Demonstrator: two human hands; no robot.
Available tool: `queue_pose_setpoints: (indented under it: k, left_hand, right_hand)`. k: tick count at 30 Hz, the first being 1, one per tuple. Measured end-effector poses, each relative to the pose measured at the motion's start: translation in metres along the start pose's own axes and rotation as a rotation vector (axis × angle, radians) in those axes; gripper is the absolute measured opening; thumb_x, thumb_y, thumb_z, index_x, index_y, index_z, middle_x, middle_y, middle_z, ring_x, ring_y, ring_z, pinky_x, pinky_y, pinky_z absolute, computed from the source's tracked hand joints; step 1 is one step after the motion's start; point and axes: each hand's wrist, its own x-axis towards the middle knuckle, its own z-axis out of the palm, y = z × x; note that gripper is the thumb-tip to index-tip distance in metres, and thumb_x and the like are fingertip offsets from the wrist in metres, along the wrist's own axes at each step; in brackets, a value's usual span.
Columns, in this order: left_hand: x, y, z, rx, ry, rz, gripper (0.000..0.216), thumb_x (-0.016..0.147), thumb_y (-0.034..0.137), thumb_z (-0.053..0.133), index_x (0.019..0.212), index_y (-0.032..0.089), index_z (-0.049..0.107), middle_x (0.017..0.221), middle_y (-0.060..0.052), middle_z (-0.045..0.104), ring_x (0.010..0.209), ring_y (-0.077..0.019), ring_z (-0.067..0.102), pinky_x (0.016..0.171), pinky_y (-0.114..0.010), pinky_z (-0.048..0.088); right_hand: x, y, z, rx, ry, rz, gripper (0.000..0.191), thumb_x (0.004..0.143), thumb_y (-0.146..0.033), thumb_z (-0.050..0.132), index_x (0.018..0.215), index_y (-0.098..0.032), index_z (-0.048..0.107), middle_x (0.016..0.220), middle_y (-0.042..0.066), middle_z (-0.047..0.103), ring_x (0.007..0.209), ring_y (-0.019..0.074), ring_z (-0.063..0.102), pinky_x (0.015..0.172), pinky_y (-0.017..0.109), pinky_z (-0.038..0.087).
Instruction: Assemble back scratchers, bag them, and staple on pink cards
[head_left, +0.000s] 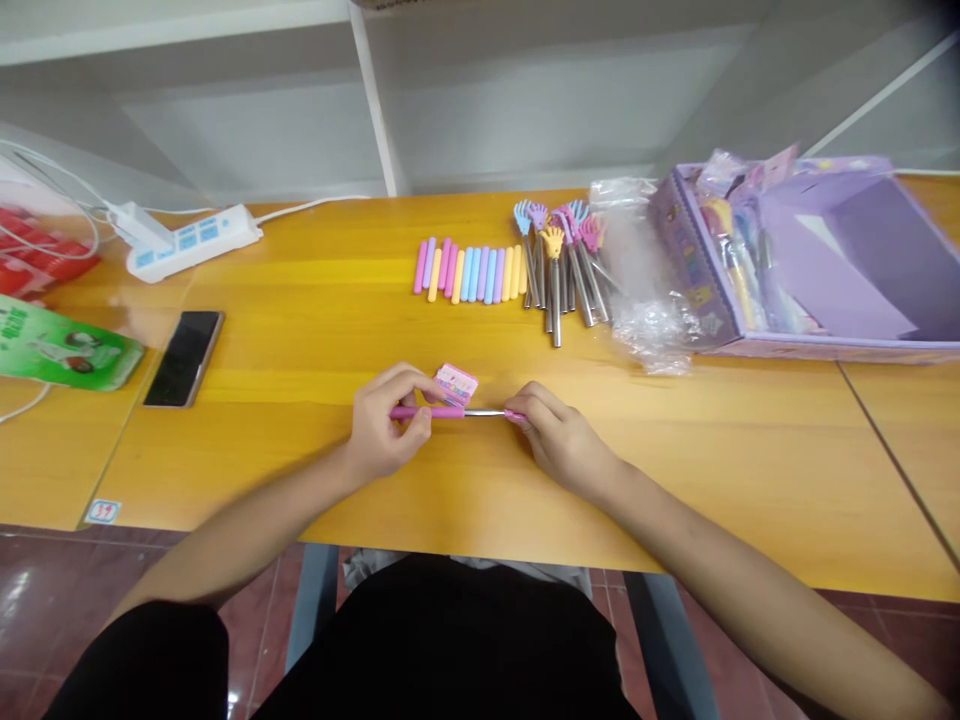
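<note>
Between my hands lies a small back scratcher [484, 412] with a pink handle sleeve and a metal rod, held level just over the table. My left hand [390, 418] is closed round the pink sleeve. The fingers of my right hand [562, 435] pinch the pink head end, which they mostly cover. A pink printed card [456, 384] sits right by the sleeve, at my left fingertips; whether it is attached I cannot tell. Farther back, coloured handle sleeves [471, 274] lie in a row beside a pile of metal-rod back scratchers [556, 262] with hand-shaped heads.
Clear plastic bags [643, 290] lie against a purple box [832, 345] holding wrapped items at the right. On the left are a phone [184, 358], a green package [75, 345] and a white power strip [196, 243] with cables. The wooden table [300, 310] meets a shelf wall behind.
</note>
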Motion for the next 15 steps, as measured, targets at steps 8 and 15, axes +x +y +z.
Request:
queue_pose_setpoints:
  k: [8, 15]
  left_hand:
    - [0.011, -0.010, -0.008, 0.053, -0.116, -0.062, 0.021, 0.093, 0.022, 0.060, 0.111, 0.020, 0.071, 0.096, -0.003, 0.072, 0.069, -0.0133, 0.057, 0.068, -0.030, 0.047]
    - [0.028, 0.001, -0.029, 0.645, -0.377, 0.003, 0.023, 0.098, 0.036, 0.065, 0.113, 0.019, 0.070, 0.101, -0.008, 0.077, 0.096, -0.0283, 0.069, 0.091, -0.044, 0.050]
  right_hand:
    - [0.006, 0.002, -0.004, 0.011, -0.056, 0.040, 0.014, 0.113, -0.020, 0.046, 0.118, -0.023, 0.058, 0.100, 0.008, 0.065, 0.084, 0.0197, 0.066, 0.076, 0.033, 0.058]
    - [0.020, 0.001, -0.015, -0.047, -0.035, 0.077, 0.016, 0.114, -0.023, 0.046, 0.117, -0.021, 0.062, 0.102, 0.010, 0.070, 0.087, 0.0210, 0.070, 0.080, 0.035, 0.060]
